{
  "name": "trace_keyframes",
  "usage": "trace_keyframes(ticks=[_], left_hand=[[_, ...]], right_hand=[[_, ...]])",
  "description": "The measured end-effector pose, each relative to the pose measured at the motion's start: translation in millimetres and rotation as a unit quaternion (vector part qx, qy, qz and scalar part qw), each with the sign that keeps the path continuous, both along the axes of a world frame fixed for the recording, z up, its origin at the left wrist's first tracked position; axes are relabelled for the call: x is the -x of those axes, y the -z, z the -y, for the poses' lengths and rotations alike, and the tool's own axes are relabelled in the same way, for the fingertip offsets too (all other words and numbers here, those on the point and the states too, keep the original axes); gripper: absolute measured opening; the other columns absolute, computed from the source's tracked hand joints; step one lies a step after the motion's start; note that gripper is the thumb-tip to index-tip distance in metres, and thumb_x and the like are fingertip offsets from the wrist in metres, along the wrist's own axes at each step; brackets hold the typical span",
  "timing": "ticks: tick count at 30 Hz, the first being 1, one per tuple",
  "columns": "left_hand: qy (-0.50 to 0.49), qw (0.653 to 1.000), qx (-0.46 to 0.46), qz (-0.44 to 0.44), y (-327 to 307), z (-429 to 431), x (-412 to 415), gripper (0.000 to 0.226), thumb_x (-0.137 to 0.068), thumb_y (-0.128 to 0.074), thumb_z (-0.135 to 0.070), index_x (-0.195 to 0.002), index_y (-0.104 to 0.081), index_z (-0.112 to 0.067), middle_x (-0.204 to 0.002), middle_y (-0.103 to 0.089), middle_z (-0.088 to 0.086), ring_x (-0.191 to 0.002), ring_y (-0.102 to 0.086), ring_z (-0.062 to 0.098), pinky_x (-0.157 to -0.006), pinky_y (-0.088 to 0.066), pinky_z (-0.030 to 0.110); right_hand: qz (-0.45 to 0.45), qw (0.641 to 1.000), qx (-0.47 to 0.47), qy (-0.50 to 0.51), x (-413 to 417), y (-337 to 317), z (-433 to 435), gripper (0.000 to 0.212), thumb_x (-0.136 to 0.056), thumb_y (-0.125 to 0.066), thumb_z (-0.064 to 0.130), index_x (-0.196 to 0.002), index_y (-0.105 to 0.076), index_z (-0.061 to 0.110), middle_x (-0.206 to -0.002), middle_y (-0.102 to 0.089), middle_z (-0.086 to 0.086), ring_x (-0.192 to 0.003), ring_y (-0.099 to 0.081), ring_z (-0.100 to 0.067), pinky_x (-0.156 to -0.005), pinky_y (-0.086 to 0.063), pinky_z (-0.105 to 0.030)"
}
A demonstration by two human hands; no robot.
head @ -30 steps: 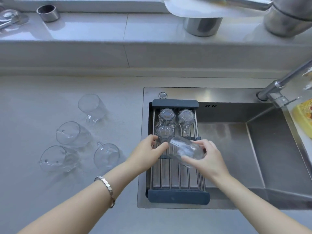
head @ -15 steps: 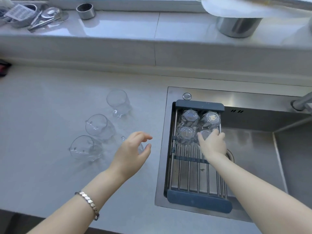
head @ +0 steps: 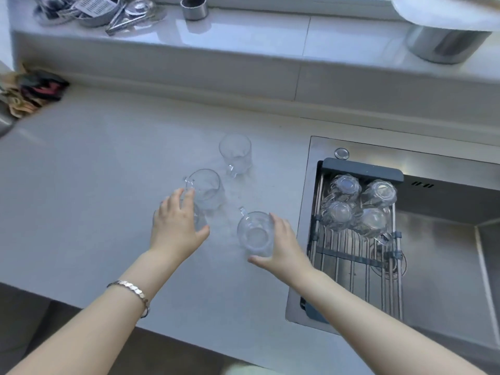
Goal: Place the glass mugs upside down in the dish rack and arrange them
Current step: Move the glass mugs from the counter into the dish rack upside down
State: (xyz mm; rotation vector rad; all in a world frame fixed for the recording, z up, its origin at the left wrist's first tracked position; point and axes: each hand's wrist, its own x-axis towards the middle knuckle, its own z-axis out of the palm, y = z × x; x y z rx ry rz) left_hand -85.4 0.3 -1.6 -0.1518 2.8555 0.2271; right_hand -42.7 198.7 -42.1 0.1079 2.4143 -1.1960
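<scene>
Several clear glass mugs stand upright on the grey counter. My right hand (head: 284, 247) is wrapped around the nearest glass mug (head: 255, 235), thumb at its near side and fingers at its right. My left hand (head: 176, 226) lies over another mug (head: 200, 221), which it mostly hides, with fingers curled round it. Two more mugs stand free behind, one (head: 206, 189) just beyond my left fingers and one (head: 235, 154) farther back. The dish rack (head: 362, 169) spans the sink's left end and holds several mugs (head: 343, 185) upside down at its far end.
The steel sink (head: 446, 255) lies to the right of the rack. A raised ledge at the back carries metal utensils (head: 89, 9), a small metal cup (head: 194, 7) and a steel pot (head: 443, 44). A crumpled wrapper (head: 32, 90) sits at the counter's far left.
My right hand left the rack, where it set a mug upside down, and crossed to the counter mugs. My left hand moved onto a mug there. The view shifted left.
</scene>
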Motion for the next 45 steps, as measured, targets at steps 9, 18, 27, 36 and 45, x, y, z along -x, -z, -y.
trace_keyframes(ticks=[9, 18, 27, 36, 45], left_hand=[[-0.024, 0.998, 0.006, 0.058, 2, 13, -3, 0.079, -0.071, -0.072, -0.041, -0.136, -0.035, -0.015, -0.131, -0.046, 0.009, -0.118, -0.049, 0.032, -0.095, -0.041, 0.037], [0.064, 0.989, -0.126, 0.046, -9, -68, -55, 0.087, -0.066, -0.075, -0.045, -0.14, -0.034, -0.024, -0.132, -0.045, -0.001, -0.124, -0.045, 0.023, -0.098, -0.04, 0.035], [0.129, 0.98, -0.147, 0.024, -10, -114, -64, 0.085, -0.067, -0.073, -0.046, -0.139, -0.035, -0.024, -0.131, -0.045, -0.004, -0.12, -0.047, 0.02, -0.098, -0.038, 0.031], [0.125, 0.983, -0.136, 0.007, -11, -110, -66, 0.086, -0.066, -0.074, -0.043, -0.141, -0.035, -0.025, -0.13, -0.047, -0.003, -0.12, -0.046, 0.02, -0.097, -0.038, 0.031], [0.054, 0.967, -0.243, 0.058, -18, -137, -58, 0.084, -0.062, -0.079, -0.044, -0.135, -0.04, -0.028, -0.113, -0.047, -0.007, -0.105, -0.051, 0.017, -0.089, -0.047, 0.031]], right_hand=[[-0.011, 0.983, 0.105, 0.147, -9, 5, -5, 0.084, -0.057, -0.087, 0.016, -0.128, -0.043, 0.022, -0.126, -0.049, -0.002, -0.112, -0.049, -0.011, -0.099, -0.037, -0.024], [0.219, 0.856, 0.3, 0.36, -74, 2, -140, 0.099, -0.046, -0.082, 0.05, -0.128, -0.045, 0.008, -0.123, -0.057, -0.019, -0.108, -0.06, -0.03, -0.082, -0.054, -0.042], [0.365, 0.846, 0.201, 0.333, -63, 8, -182, 0.033, -0.077, -0.066, 0.03, -0.104, -0.054, 0.016, -0.107, -0.058, -0.013, -0.089, -0.06, -0.028, -0.066, -0.052, -0.033], [0.357, 0.835, 0.186, 0.375, 6, 42, -147, 0.051, -0.083, -0.059, 0.049, -0.115, -0.049, 0.01, -0.111, -0.053, -0.017, -0.09, -0.059, -0.028, -0.049, -0.054, -0.024], [0.138, 0.977, 0.059, 0.148, -54, 10, -149, 0.075, -0.076, -0.071, 0.018, -0.14, -0.032, 0.019, -0.121, -0.05, 0.001, -0.103, -0.055, -0.015, -0.088, -0.047, -0.027]])
